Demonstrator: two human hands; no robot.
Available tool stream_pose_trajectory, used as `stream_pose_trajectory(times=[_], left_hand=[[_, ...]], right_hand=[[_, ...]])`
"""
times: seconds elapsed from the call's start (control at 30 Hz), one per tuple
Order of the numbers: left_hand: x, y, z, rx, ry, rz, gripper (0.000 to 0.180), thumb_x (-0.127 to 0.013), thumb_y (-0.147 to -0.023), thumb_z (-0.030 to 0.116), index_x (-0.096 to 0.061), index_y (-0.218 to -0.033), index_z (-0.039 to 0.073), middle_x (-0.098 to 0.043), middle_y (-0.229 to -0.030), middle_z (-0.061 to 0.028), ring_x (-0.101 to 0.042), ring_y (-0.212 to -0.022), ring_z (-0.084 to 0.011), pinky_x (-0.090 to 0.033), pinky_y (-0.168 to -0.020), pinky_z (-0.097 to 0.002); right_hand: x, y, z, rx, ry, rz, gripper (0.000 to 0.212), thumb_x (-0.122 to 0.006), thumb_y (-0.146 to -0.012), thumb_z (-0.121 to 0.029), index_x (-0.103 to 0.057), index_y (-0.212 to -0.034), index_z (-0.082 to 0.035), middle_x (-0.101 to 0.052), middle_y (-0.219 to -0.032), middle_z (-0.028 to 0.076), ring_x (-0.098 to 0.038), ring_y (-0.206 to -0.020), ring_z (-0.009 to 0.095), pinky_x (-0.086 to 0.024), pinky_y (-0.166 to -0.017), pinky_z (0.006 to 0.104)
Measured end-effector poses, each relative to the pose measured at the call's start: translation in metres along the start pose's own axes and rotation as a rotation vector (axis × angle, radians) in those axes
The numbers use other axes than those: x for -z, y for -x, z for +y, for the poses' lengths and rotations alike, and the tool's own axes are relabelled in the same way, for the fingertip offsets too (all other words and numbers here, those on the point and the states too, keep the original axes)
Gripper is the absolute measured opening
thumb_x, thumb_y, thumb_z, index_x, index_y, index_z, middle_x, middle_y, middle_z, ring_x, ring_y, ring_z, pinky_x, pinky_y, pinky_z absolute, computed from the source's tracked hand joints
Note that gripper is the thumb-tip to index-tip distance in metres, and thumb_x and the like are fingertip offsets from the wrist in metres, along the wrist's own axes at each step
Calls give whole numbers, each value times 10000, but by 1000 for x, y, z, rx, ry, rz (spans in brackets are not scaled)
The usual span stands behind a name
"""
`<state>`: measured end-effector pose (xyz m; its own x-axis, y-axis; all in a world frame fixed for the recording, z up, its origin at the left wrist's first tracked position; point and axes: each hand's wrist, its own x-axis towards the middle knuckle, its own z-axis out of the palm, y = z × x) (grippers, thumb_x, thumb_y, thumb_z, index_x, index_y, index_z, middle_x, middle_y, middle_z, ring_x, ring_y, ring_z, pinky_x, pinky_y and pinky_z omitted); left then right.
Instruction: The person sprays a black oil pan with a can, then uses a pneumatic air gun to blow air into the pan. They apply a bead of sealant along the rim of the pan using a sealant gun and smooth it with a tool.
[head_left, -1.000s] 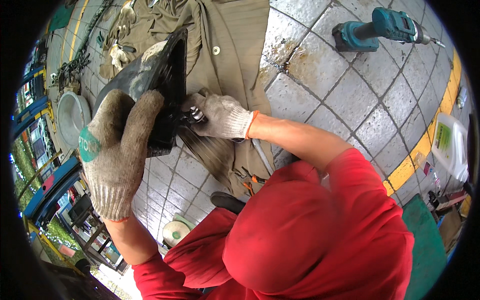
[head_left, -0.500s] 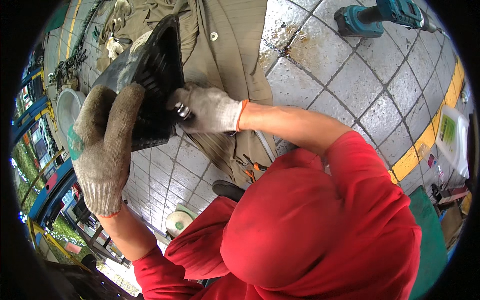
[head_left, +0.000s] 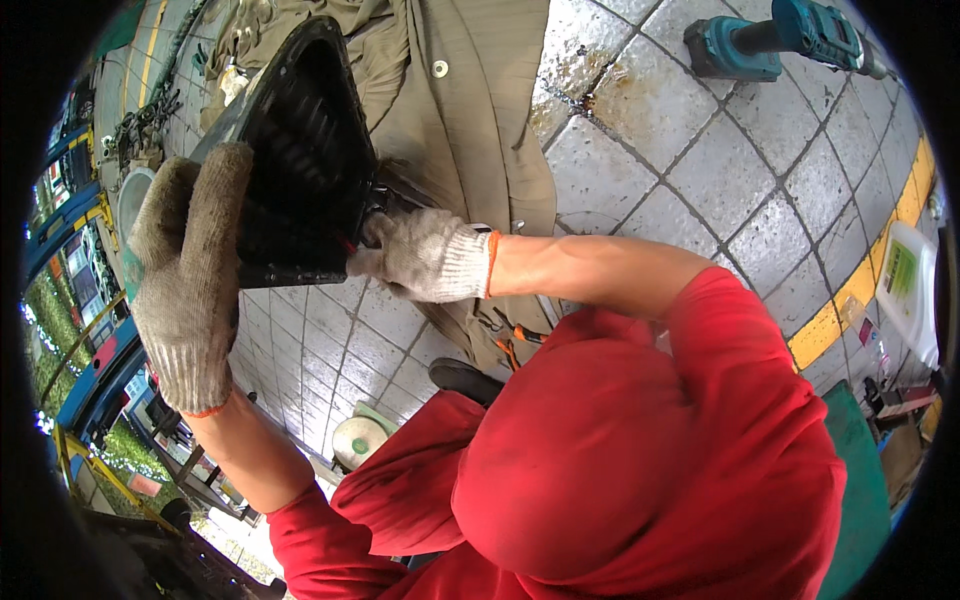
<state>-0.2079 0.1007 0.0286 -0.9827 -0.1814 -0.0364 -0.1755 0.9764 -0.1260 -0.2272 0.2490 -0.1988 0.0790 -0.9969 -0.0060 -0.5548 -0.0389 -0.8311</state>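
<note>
A deep black hollow shell (head_left: pixel 300 150), with a thick rim and a dark ribbed inside, is held up tilted at the upper left. My left hand (head_left: pixel 185 280), in a stained knitted work glove, grips its near left side, two fingers lying along the wall. At the shell's lower right corner is my gloved right hand (head_left: pixel 425 255), its fingers curled. A dark, slim shape and a small red spot show by its fingertips; what it holds is mostly hidden. Beneath the shell, a brown cloth (head_left: pixel 480 100) covers part of the tiled floor.
A teal cordless drill (head_left: pixel 735 45) lies at the upper right. Orange-handled pliers (head_left: pixel 525 333) rest on the cloth near my knee. A white plastic jug (head_left: pixel 908 290) stands at the far right beyond a yellow line. A pale bowl (head_left: pixel 135 200) is partly hidden behind my left hand.
My right hand has dropped a little, from the shell's side to its lower corner; the shiny metal piece in it no longer shows clearly. The shell has turned, showing more of its inside.
</note>
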Motion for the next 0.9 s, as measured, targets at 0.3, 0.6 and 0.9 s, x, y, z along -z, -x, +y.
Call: stream_pose_trajectory(times=[0.3, 0.6, 0.9], left_hand=[[2, -11, 12, 570, 375, -7, 447, -754, -1033, 424, -751, -1205, 12, -653, -949, -69, -592, -843, -162, -485, -779, -285], [-4, -16, -23, 659, 542, 91, 533, -756, -1042, 453, -722, -1280, -23, -712, -1069, -88, -633, -976, -147, -504, -874, -270], [-11, -14, -36, 663, 626, 148, 569, -800, -1014, 422, -707, -1343, -33, -741, -1159, -103, -654, -1052, -135, -508, -932, -266]], right_hand=[[-10, 6, 5, -67, -28, 40, 562, -679, -967, -264, -571, -1519, -261, -605, -1334, 275, -742, -1069, 380, -648, -787, 506], [8, 22, -6, -6, -116, 693, 374, -781, -887, -267, -696, -1250, -266, -616, -1116, 65, -717, -949, 267, -608, -781, 449], [22, 24, -9, 131, -44, 771, 389, -834, -839, -222, -709, -1207, -237, -604, -1084, 84, -707, -827, 265, -597, -639, 403]])
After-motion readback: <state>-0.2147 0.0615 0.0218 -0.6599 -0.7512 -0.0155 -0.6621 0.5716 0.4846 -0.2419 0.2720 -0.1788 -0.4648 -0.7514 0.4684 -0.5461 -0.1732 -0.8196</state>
